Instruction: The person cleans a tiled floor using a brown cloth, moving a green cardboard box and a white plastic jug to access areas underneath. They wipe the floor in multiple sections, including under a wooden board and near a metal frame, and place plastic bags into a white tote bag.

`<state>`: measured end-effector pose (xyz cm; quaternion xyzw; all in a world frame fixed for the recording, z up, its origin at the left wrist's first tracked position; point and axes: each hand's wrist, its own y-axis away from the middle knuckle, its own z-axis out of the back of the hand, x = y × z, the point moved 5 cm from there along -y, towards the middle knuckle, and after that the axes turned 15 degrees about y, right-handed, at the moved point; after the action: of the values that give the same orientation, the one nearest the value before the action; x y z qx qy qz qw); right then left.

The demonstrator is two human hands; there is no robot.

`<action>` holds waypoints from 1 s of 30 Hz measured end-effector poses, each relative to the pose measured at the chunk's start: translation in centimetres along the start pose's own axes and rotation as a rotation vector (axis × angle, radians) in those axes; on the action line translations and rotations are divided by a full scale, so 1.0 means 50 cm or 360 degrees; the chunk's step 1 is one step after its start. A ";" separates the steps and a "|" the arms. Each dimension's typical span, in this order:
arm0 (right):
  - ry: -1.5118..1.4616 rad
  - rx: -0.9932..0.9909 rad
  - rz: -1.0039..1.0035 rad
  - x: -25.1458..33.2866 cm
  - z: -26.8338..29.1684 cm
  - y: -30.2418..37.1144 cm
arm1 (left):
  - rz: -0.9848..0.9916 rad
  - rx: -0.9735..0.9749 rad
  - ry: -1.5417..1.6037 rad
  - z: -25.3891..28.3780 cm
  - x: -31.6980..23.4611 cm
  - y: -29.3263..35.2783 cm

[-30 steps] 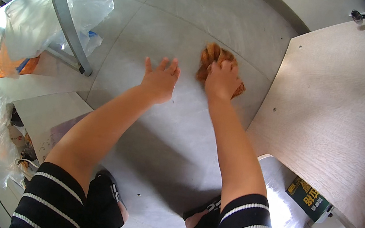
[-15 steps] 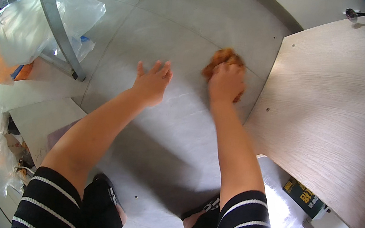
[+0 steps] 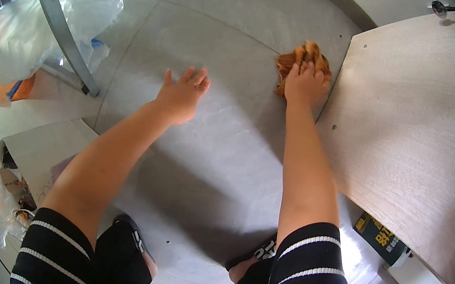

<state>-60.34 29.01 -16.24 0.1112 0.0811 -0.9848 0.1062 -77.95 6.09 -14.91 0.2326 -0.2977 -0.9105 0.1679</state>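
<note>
The right hand (image 3: pixel 305 89) is pressing, partly closed, on a cloth (image 3: pixel 305 54), its fingers bunching the fabric. The cloth is lying crumpled on the grey floor (image 3: pixel 221 141), showing orange-brown folds, darker patches and a ruffled edge. To its left, the left hand (image 3: pixel 180 95) is hovering with fingers spread, holding nothing. Farther off, below both hands, black slippers (image 3: pixel 130 227) are bearing white lettering; below and right of the right hand, a dark green box (image 3: pixel 380 238) is showing yellow and pale characters.

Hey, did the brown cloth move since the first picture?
Yes, the brown cloth under the right hand has moved to the right, closer to the pale wooden panel.
</note>
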 end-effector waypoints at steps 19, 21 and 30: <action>-0.0140 0.0143 -0.0197 -0.003 0.017 0.191 | -0.0016 -0.0110 -0.0035 -0.003 0.019 0.014; -0.0126 0.0121 -0.0251 0.014 0.024 0.087 | 0.0049 -0.0285 -0.0029 0.013 0.048 0.016; -0.0189 -0.0060 0.1388 0.276 0.086 0.262 | 0.0831 -0.0244 0.0033 0.082 0.226 0.074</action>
<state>-71.38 12.96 -17.14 0.0763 0.0382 -0.8509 0.5183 -88.93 0.12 -13.35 0.1439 -0.2761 -0.8538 0.4172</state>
